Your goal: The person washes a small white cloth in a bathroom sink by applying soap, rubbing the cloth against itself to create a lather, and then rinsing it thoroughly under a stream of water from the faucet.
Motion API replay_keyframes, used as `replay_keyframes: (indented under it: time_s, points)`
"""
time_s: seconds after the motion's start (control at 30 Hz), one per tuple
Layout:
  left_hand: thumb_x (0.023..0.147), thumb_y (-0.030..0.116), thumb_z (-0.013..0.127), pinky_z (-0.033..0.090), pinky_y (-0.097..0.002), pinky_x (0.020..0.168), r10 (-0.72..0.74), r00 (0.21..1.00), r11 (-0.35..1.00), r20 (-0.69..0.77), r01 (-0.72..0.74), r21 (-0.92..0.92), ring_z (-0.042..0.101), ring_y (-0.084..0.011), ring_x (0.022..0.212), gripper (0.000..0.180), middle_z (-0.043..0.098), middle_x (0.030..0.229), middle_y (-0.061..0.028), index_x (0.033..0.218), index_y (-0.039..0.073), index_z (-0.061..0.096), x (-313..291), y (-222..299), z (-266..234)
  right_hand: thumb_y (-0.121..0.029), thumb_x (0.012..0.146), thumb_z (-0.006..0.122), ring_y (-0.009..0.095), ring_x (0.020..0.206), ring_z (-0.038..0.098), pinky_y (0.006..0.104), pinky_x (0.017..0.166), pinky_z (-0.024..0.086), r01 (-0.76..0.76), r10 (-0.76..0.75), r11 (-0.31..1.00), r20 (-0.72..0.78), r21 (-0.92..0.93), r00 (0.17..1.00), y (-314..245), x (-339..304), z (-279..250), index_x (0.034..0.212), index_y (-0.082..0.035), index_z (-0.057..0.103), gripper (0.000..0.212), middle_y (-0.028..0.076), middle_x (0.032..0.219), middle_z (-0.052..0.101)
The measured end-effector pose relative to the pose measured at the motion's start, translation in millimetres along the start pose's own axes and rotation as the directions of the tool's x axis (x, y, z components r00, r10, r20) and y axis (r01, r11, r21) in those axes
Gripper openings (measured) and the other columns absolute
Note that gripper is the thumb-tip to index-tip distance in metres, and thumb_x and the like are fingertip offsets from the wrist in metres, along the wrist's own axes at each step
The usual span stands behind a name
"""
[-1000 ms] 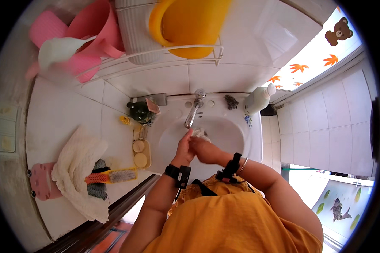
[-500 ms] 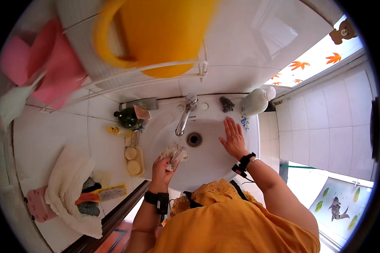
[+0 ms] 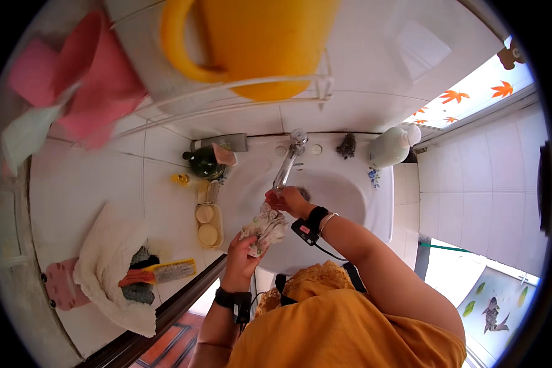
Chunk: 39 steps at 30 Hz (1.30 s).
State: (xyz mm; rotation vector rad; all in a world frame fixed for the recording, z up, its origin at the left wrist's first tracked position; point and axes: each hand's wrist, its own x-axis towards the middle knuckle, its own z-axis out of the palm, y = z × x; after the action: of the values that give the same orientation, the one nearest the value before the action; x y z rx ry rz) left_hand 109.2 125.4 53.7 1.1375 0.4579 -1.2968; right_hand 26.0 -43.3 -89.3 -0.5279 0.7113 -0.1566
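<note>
A crumpled whitish cloth with small coloured marks hangs over the left part of the white sink. My left hand is closed on its lower end. Just under the spout of the chrome faucet, my right hand has its fingers closed at the cloth's upper end. The right hand partly covers the dark drain. Whether water is running from the spout I cannot tell.
A pump bottle and a dark scrubber sit on the sink's back right. At left are a green bottle, a soap dish, a towel and a brush. Overhead, a wire rack holds a yellow pitcher.
My right hand has swung left from the sink's right side to the cloth under the faucet, its spread fingers now closed. The whole view has shifted slightly.
</note>
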Motion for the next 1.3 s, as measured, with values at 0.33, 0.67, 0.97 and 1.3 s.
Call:
replay_keyframes:
  time_s: [0.33,0.67,0.97,1.3]
  points:
    - [0.075,-0.003,0.046,0.048,-0.0390,0.072,0.033,0.998,0.998,0.060,-0.030,-0.050,0.055,-0.0262,0.091,0.035,0.053,0.102,-0.0111,0.109,0.005,0.045,-10.1,0.0,-31.9,-0.025,0.081,0.049,0.027,0.112,0.039,0.0434,0.090,0.033,0.424,-0.509,-0.235,0.483,-0.874,0.712,4.3,-31.4,70.0,0.114,-0.003,0.044,0.040,0.012,0.123,0.041]
    - [0.075,-0.004,0.048,0.049,-0.0400,0.073,0.047,0.996,0.998,0.079,-0.045,-0.037,0.056,-0.0270,0.089,0.036,0.053,0.098,-0.0122,0.109,0.003,0.043,-18.8,1.8,-57.5,-0.046,0.081,0.043,0.026,0.129,0.012,0.0480,0.101,0.011,-0.049,-0.736,-0.360,0.251,-0.932,0.629,-8.6,20.6,75.2,0.132,-0.002,0.021,0.071,0.014,0.139,0.016]
    - [0.074,-0.004,0.047,0.050,-0.0379,0.070,0.018,0.990,0.999,0.137,-0.014,-0.031,0.056,-0.0264,0.087,0.033,0.054,0.098,-0.0124,0.106,0.002,0.046,-2.0,1.8,-39.1,-0.031,0.079,0.052,0.029,0.117,0.035,0.0401,0.095,0.029,-0.099,-0.535,0.157,-0.169,-0.983,0.828,38.6,4.1,-5.9,0.118,0.001,0.043,0.051,0.017,0.126,0.037]
    - [0.077,-0.005,0.043,0.048,-0.0347,0.073,0.038,0.949,0.998,0.312,-0.024,-0.049,0.055,-0.0265,0.090,0.032,0.052,0.104,-0.0130,0.108,0.002,0.044,73.4,1.0,10.6,-0.041,0.087,0.039,0.018,0.098,0.050,0.0412,0.076,0.042,-0.380,0.368,0.921,-0.124,-0.086,0.921,-8.5,-19.3,-9.3,0.103,-0.008,0.052,0.039,0.004,0.098,0.056]
